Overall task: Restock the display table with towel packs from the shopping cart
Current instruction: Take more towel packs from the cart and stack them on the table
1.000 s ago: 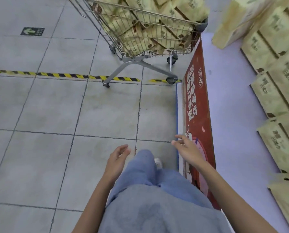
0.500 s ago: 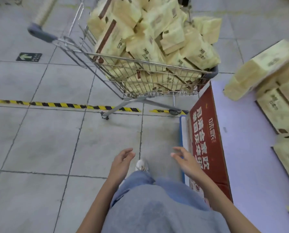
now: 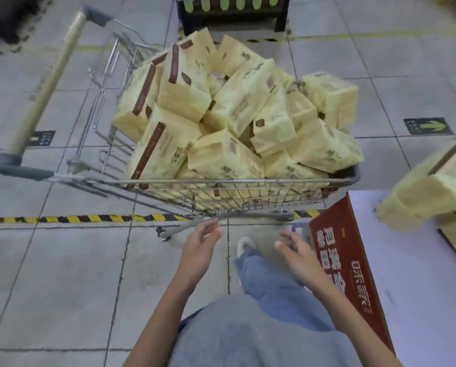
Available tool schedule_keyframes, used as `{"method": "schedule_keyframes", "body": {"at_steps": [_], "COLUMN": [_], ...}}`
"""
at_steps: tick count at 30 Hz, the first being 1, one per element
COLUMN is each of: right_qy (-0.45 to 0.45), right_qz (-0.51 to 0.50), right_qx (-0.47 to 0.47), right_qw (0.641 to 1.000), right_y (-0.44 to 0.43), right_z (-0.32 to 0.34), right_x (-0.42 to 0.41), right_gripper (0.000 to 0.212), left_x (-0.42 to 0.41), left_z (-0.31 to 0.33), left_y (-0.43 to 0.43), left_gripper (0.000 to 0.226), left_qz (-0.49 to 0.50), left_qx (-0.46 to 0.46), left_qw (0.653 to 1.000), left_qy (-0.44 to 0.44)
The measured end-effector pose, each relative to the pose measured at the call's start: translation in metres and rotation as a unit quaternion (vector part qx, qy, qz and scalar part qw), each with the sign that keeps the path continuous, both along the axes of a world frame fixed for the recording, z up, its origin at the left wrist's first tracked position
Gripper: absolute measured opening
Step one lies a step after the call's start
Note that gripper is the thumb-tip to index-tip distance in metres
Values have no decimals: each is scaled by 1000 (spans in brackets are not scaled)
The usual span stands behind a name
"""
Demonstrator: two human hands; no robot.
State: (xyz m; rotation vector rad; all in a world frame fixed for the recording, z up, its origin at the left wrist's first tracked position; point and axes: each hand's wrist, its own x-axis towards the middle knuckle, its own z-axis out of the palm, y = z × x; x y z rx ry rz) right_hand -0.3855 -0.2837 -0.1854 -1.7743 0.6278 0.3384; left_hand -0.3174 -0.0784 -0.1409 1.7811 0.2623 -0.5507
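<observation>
Shopping cart (image 3: 221,181) is parked right in front of the person, piled way over the rim with pale yellow towel packs (image 3: 237,107), all jumbled at different angles. Left hand (image 3: 201,247) and right hand (image 3: 298,254) are both held out low on the near side of the cart, fingers loose and spread, nothing in either one. The left fingertips are up by the cart's lower frame. The display table (image 3: 420,282) sits off to the right with a red sign (image 3: 346,263) down its side and a few more stacked packs (image 3: 431,192) on top. Striped yellow-black tape (image 3: 89,218) runs across the tile floor under the cart.
</observation>
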Motion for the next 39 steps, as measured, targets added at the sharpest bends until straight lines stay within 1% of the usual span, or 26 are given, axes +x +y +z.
{"method": "schedule_keyframes", "body": {"at_steps": [4,7,10,12,13,15,17,19,22,24,26,29,31,34,37,39], "right_qy": [-83,-146,-191,-196,-191,-158,-113,-78,-63,-53,-40,-10,4,4,-30,-58], "right_qz": [15,37,19,-14,-32,-76,-125,-162,-176,-196,-221,-244,-246,-241,-229,-242], "right_qx": [11,17,15,3,-14,-41,-13,15,-37,-63,-80,-61,-49,-55,-69,-62], "right_qw": [996,989,981,980,981,984,986,984,982,977,971,968,968,969,971,967], "right_y": [-18,-27,-32,-32,-32,-31,-30,-27,-18,-11,-7,-9,-11,-9,2,7], "right_z": [45,82,105,108,107,99,90,81,73,72,70,68,68,67,65,65], "right_x": [98,170,234,268,283,306,322,334,347,352,356,359,362,363,358,354], "right_gripper": [26,26,24,29,37,59,75,84,96,99,98,105,113,121,115,110], "left_x": [82,139,189,222,238,270,297,318,338,348,359,368,367,362,356,349], "left_z": [44,81,110,117,117,111,103,95,81,73,66,60,57,55,60,65], "left_y": [-20,-27,-30,-30,-30,-28,-25,-23,-21,-18,-14,-9,-10,-13,-16,-18], "left_gripper": [21,19,26,34,37,40,50,63,73,80,86,99,104,104,101,98], "left_qz": [29,66,92,114,118,112,84,52,25,20,30,54,61,85,102,100], "left_qx": [-44,-56,-40,-18,3,72,132,146,173,147,84,25,18,18,11,11], "left_qw": [995,982,965,958,958,965,973,982,982,989,995,996,996,995,994,995], "left_qy": [-88,-170,-240,-262,-260,-226,-167,-112,-70,-24,32,67,61,41,20,4]}}
